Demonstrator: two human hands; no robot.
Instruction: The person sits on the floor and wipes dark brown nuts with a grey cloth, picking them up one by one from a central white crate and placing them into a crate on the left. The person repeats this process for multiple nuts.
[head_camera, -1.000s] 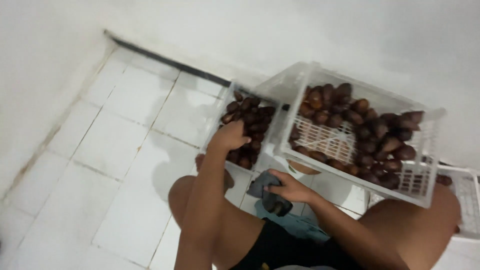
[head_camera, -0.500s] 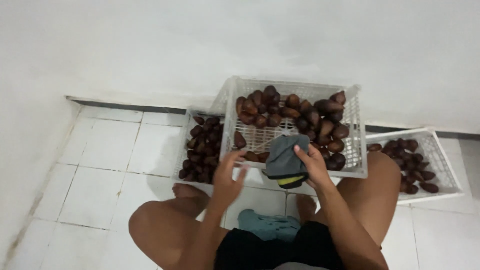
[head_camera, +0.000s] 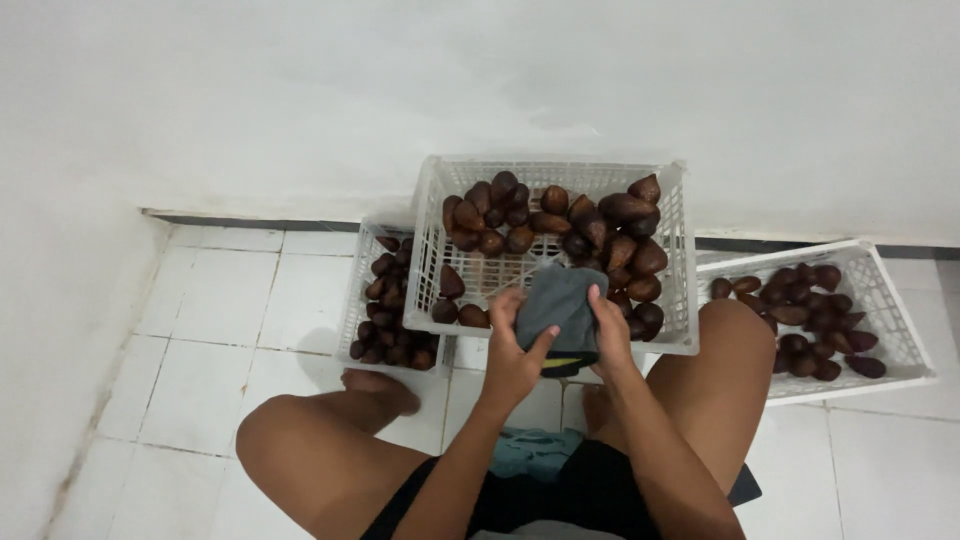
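Holding a grey cloth (head_camera: 558, 308) now in both hands at frame centre: the left hand (head_camera: 515, 352) has come off the left crate (head_camera: 362, 290), fingers pinching it beside the right hand (head_camera: 608, 330), over the middle crate (head_camera: 672, 262).

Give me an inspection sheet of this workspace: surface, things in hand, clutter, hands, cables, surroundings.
Surface: white tiled floor with dark grout.
Things in hand: grey folded cloth with a yellow-and-black edge, held over the middle white plastic slatted crate of brown scaly fruit.
Clutter: left white crate and right white crate, both holding the same fruit.
Hands: left hand and right hand both grip the cloth.
Cables: nothing seen.
Surroundings: white wall; bare knees either side.
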